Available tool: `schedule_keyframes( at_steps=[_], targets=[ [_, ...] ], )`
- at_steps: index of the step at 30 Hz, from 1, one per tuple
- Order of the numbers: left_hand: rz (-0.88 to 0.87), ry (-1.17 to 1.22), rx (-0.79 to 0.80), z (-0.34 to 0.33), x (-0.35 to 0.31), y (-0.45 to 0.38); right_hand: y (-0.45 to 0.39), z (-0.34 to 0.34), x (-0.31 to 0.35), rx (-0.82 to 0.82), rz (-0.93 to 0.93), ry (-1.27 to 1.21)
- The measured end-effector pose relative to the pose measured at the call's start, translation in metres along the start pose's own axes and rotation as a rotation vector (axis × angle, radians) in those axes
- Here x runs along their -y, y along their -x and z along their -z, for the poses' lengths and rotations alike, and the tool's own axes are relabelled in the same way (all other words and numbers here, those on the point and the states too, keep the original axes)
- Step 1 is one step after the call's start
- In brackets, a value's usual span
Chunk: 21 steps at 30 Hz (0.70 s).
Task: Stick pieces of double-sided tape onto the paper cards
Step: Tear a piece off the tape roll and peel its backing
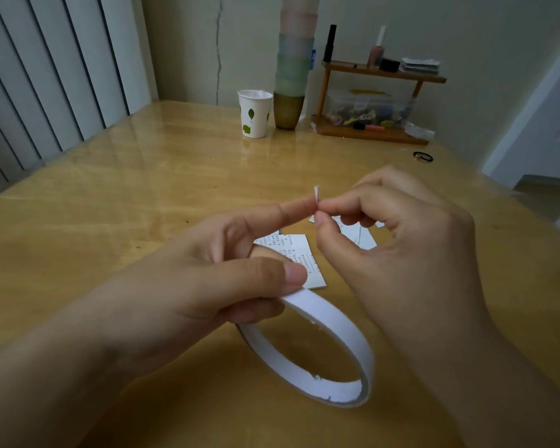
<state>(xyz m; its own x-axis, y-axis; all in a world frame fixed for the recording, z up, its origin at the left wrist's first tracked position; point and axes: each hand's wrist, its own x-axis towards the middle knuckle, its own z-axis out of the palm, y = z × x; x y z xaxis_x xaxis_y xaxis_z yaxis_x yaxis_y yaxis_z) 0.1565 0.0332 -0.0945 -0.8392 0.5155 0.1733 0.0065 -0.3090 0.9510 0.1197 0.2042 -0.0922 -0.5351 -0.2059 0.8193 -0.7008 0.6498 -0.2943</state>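
Now: left hand (207,270) grips tape roll (337,344); right hand (385,240) pinches tape scrap (316,193) on left fingertip (backing likely). Peel slowly toward 12 o'clock, then press onto cards (304,253).

Two bare hands and forearms, nothing worn

We see the left hand (207,263) and the right hand (398,253) come in from the near edge, each with its forearm. We find no sleeve, no ring, no watch and no glove on them. The nails that show are short and plain, without polish.
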Motion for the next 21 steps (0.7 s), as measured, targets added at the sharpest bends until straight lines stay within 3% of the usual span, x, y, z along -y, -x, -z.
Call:
schedule_keyframes(
  at_steps=[7, 21],
  targets=[
    [-0.008, -0.184, -0.021, -0.0065, -0.0010, -0.0021, 0.0002, -0.0006, 0.0016, -0.012, -0.065, -0.011],
    [-0.026, 0.000, -0.017, -0.0012, -0.0034, -0.0033, -0.0019, 0.0008, 0.0032, 0.003, -0.194, -0.160]
  ],
)
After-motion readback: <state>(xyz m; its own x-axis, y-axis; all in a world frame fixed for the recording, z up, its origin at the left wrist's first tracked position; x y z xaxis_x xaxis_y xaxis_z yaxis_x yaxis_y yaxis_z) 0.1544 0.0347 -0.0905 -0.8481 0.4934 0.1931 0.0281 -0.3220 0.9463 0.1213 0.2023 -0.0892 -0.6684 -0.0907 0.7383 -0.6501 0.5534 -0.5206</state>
